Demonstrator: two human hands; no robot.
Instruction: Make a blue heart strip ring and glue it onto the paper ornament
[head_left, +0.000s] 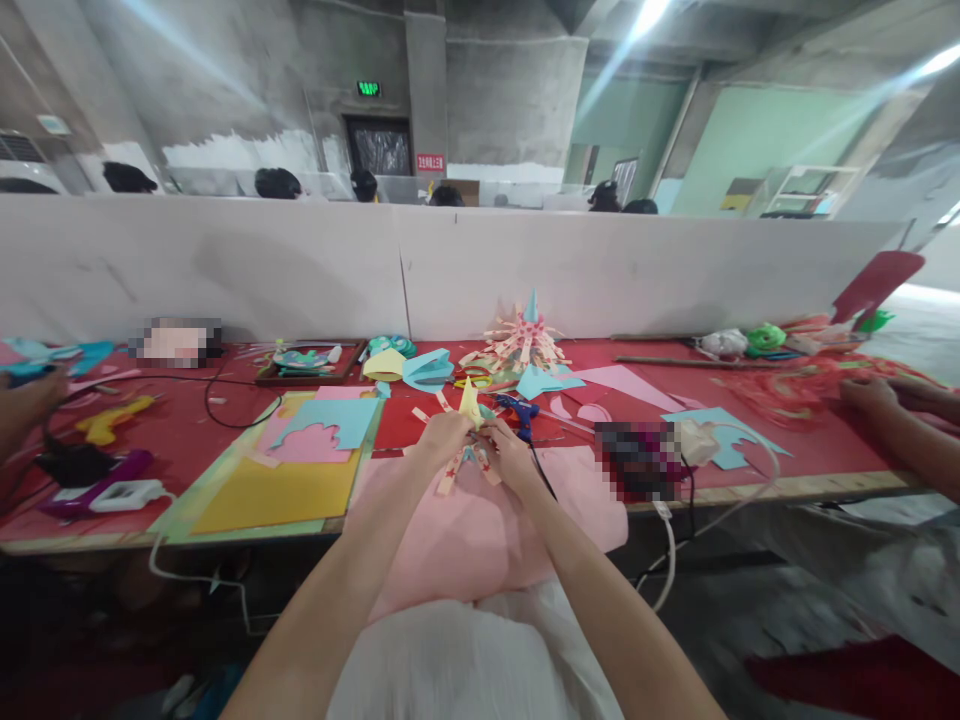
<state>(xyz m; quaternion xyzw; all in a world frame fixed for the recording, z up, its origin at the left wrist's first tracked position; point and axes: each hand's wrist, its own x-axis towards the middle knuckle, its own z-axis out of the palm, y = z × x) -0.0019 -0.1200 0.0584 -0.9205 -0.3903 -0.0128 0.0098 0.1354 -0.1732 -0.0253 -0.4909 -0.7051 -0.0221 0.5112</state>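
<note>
The left hand (pixel 448 440) and right hand (pixel 506 450) pinch the yellow cone (pixel 470 402) from both sides, above the pink cloth (pixel 480 530) at the tabletop's (pixel 555 432) near edge. Strips (pixel 445 484) fan out below the fingers. The blue glue gun (pixel 517 411) lies just beyond the right hand.

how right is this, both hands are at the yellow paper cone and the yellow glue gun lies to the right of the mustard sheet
The side is wrong: the head view shows the yellow glue gun left of the mustard sheet. The left hand and right hand are at the yellow paper cone, as you say.
</note>
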